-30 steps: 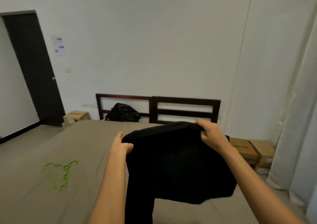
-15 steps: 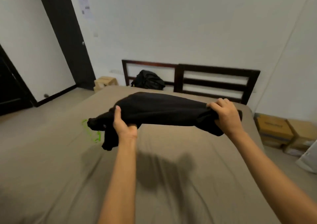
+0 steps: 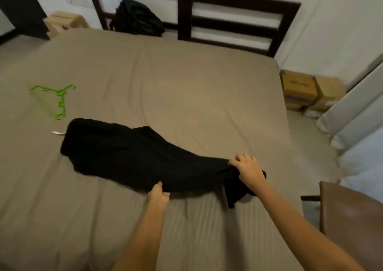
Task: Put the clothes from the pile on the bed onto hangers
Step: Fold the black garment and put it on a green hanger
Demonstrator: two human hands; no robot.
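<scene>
— On the bed (image 3: pixel 186 80), where does the garment (image 3: pixel 132 156) lie?
— Flat on the brown sheet, stretched from its wide end at the left to a bunched end at the right, nearer the person.
— Who holds it?
— Both hands. The right hand (image 3: pixel 247 170) has its fingers curled over the bunched end and grips it. The left hand (image 3: pixel 158 195) pinches the near edge, about the middle, between thumb and curled fingers.
— Anything at the wide end?
— A small white tag (image 3: pixel 57 133) pokes out on the sheet just beside it.
— And the hanger (image 3: pixel 52 99)?
— Green, lying flat on the sheet beyond the wide end, near the garment but apart from it.
— Farther out?
— A black bag (image 3: pixel 136 19) sits at the head of the bed, against the dark headboard (image 3: pixel 234 19). Cardboard boxes (image 3: pixel 300 90) stand on the floor to the right of the bed, beside a pale curtain (image 3: pixel 352 109).
</scene>
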